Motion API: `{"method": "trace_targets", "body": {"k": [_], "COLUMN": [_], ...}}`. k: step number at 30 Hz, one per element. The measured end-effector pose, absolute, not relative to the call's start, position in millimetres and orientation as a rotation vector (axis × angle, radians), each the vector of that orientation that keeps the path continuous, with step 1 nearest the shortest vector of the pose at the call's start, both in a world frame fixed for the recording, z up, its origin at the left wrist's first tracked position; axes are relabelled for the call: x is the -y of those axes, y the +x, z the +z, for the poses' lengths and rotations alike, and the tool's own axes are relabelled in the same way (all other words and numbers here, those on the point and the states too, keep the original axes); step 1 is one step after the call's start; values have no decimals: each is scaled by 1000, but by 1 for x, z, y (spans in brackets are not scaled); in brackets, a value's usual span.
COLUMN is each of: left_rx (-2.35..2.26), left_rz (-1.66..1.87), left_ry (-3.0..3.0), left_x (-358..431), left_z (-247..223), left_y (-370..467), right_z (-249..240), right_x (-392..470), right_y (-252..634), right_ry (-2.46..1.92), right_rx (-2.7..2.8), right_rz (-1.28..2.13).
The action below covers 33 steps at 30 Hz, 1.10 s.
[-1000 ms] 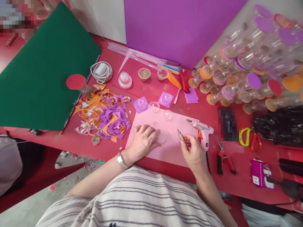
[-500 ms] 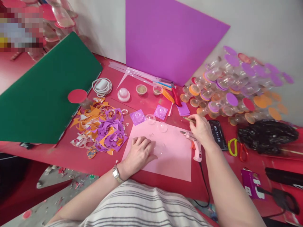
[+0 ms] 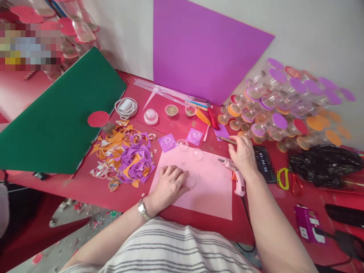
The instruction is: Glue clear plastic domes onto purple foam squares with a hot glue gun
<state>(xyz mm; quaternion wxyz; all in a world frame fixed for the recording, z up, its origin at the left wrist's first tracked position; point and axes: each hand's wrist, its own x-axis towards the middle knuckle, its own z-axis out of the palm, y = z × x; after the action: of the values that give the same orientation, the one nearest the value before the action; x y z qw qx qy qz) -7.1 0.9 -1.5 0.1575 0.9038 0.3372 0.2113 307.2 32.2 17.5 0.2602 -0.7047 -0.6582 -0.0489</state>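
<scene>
My left hand [image 3: 170, 184] rests on a pink sheet [image 3: 210, 201], with curled fingers and thumb at the edge of a clear plastic dome [image 3: 193, 180]. In my right hand [image 3: 242, 155] is a thin brown stick-like tool [image 3: 229, 140], pinched between the fingers. Its dark tip points left over a purple foam square [image 3: 222, 131]. Below that hand lies a pink glue gun [image 3: 238, 182]. Beyond the sheet's top edge are two purple squares with clear domes, one on the left [image 3: 167, 143] and one on the right [image 3: 195, 135].
Purple and orange scraps [image 3: 135, 163] are heaped to the left, beside a green board [image 3: 62, 113]. Stacked clear bottle-like pieces with coloured discs [image 3: 280, 120] stand at right. A phone [image 3: 264, 163], yellow-handled scissors [image 3: 283, 179] and a black plastic bag [image 3: 324, 165] lie nearby.
My right hand has shifted slightly, and the tool's tip has swung toward the purple square. My left hand stays at the dome. The whole view has shifted a little.
</scene>
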Motion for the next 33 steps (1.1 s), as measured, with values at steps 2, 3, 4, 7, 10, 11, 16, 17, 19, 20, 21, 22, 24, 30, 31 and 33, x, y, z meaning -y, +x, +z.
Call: {"method": "trace_targets", "body": {"k": [2,3,4,7,10,11,16,17,19,20,21,22,24,30,31,33], "left_rx": [-965,-970,-971,-962,-939,-938,-926,-926,-934,-939,-943,-943,-926,-918,-931,-949], "left_rz": [633,644,646,651,675,682,687,700,712,707,698,688,691,747,761,786], "left_ry": [2590,2587,2586,2599,2626,2634,2683,2692,2704,2707,2709,2712,2720,2731,2725,2710], "left_x": [0,0,0,1,0,0,0,-1,-1,-1,-1,-1,-1,-1,0,0], "left_z": [0,0,1,1,0,0,1,2,3,3,3,3,4,4,4,3], "left_y": [-7,-7,-7,-7,-7,-8,-9,-9,-9,-9,-9,-9,-8,-9,-9,-10], "right_z": [24,25,25,18,5,1,-17,-19,-21,-22,-22,-23,-24,-26,-26,-27], "right_x": [-7,7,21,60,87,93,103,103,103,102,102,102,102,99,99,100], "right_y": [291,281,272,245,223,218,205,205,204,204,204,204,204,205,205,205], "right_ry": [-1863,-1840,-1819,-1765,-1731,-1723,-1669,-1658,-1634,-1622,-1610,-1598,-1573,-1528,-1526,-1526], "right_rx": [1735,1711,1686,1615,1544,1521,1415,1401,1394,1399,1407,1416,1428,1433,1431,1428], "right_rz": [-159,-165,-170,-154,-124,-116,-154,-169,-186,-189,-191,-193,-206,-258,-265,-275]}}
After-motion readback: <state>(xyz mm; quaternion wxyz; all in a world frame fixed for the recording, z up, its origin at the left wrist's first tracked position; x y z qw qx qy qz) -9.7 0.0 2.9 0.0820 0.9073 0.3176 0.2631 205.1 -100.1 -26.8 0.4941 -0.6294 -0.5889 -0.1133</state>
